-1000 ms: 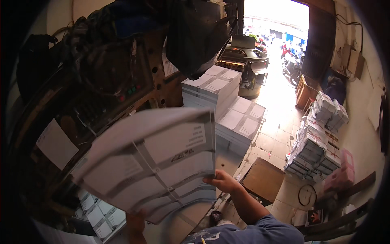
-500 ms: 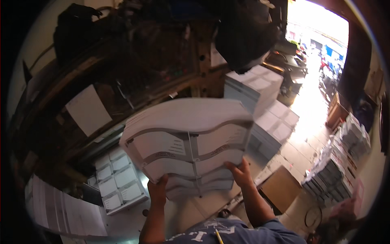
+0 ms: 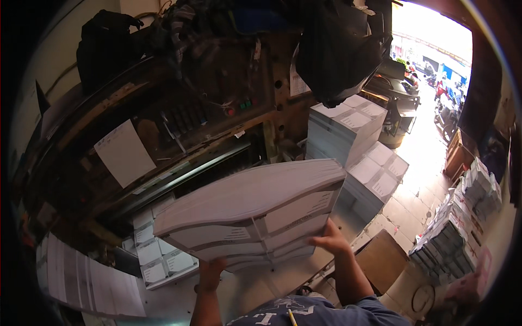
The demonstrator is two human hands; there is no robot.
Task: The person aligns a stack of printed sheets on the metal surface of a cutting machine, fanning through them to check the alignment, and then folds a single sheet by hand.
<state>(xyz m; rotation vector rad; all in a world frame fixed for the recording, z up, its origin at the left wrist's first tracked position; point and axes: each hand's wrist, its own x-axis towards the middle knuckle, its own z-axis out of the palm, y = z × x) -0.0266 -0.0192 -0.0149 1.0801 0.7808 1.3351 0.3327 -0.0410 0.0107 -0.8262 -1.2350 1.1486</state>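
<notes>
Between my two hands hangs a thick stack of large printed paper sheets [image 3: 255, 206], white with grey bands. The sheets bow in the middle and their near edge faces me. My left hand [image 3: 211, 271] grips the lower left part of the near edge, its fingers mostly hidden under the stack. On the right side, my right hand [image 3: 330, 240] holds the edge with the thumb on top and the other fingers out of sight. Beneath lies a metal table [image 3: 266, 282]. To the left, a lower pile of similar sheets [image 3: 155, 255] rests partly behind the held stack.
A dark machine [image 3: 206, 119] with a white paper [image 3: 125, 152] on it fills the far side. Tall sheet stacks [image 3: 348, 119] stand behind on the right. A fanned sheet pile [image 3: 87, 282] lies at lower left. Bundled papers [image 3: 451, 239] and a brown board [image 3: 380, 263] are at right.
The held stack has dropped lower and tilted flatter, showing more of its top surface. Both hands have moved down a little with it. The view has shifted slightly.
</notes>
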